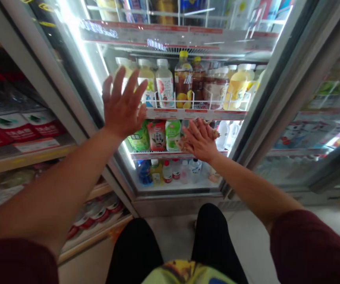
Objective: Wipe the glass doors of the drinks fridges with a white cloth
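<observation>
My left hand [122, 106] is raised with its fingers spread, holding nothing, in front of the left end of a cooler shelf [196, 114]. Behind it stand pale drink bottles, a white bottle [164, 85] and an amber bottle with a yellow cap [183, 81]. My right hand [201, 140] reaches lower, onto the shelf below. Its fingers lie together over a brownish item [182, 144] that I cannot make out. Beside it stand a light green pack [172, 132], a red pack [157, 136] and a darker green pack [140, 139].
The cooler's glass door [66, 67] stands open on the left; another glass door [320, 118] is to the right. Small bottles [167, 171] fill the bottom shelf. Open shelves with red-labelled packets [16, 130] run along the left. My knees are over a light floor [247, 236].
</observation>
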### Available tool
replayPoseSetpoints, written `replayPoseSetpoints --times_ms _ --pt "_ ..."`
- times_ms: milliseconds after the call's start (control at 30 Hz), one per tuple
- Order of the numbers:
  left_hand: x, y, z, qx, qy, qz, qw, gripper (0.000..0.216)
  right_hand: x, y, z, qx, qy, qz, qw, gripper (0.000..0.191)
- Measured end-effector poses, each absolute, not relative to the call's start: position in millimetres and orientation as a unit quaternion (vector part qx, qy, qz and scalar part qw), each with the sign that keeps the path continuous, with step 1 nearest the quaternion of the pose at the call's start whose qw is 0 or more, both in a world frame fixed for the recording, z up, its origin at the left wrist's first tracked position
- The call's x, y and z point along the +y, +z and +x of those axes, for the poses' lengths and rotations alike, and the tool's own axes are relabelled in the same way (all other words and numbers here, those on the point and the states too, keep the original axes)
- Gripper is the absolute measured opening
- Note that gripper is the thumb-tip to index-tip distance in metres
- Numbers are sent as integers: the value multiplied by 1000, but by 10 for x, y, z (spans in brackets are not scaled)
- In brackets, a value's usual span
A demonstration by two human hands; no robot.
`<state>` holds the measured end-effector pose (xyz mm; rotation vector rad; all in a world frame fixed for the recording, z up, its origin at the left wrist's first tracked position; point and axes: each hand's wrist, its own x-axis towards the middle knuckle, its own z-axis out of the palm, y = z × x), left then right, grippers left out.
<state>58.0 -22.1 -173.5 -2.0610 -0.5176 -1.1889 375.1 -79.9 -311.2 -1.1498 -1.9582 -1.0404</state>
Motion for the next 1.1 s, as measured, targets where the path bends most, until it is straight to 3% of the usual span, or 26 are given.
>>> replayPoseSetpoints --times_ms 133,233,300,367,433,567,800,833,1000,1033,1100 --pt "86 -1834 253 -270 -448 -777 350 71 -870 -2723 4154 -797 -386 -356 298 70" --pt "157 -1986 233 -278 -458 -766 354 69 -854 -2337 4450 -711 -421 -342 449 68" --pt "143 -2029 248 -288 -461 -767 340 69 -836 -2164 4548 -606 -448 -349 558 55" --pt "109 -2024 260 -306 -456 -770 326 68 -825 -2111 4540 -549 -460 -351 603 37" --pt "75 -2002 268 -326 -451 -768 316 67 -826 -2152 4450 -557 -445 -367 598 32" --pt "33 -1985 281 -343 -453 -771 288 64 -775 -2173 4242 -568 -391 -425 586 50" --pt "7 -1995 288 -327 -465 -774 279 65 -582 -1543 3929 -491 -418 -474 600 82" --pt "17 -1993 285 -326 -469 -775 271 65 -612 -1501 3870 -517 -415 -480 574 80" --pt "93 -1988 265 -316 -466 -785 260 67 -815 -1275 3876 -769 -418 -389 286 62" --pt "100 -1987 262 -316 -463 -787 259 66 -826 -1181 3916 -759 -438 -392 279 61" --pt "101 -1987 259 -315 -465 -789 251 65 -814 -984 3957 -661 -481 -446 365 64"
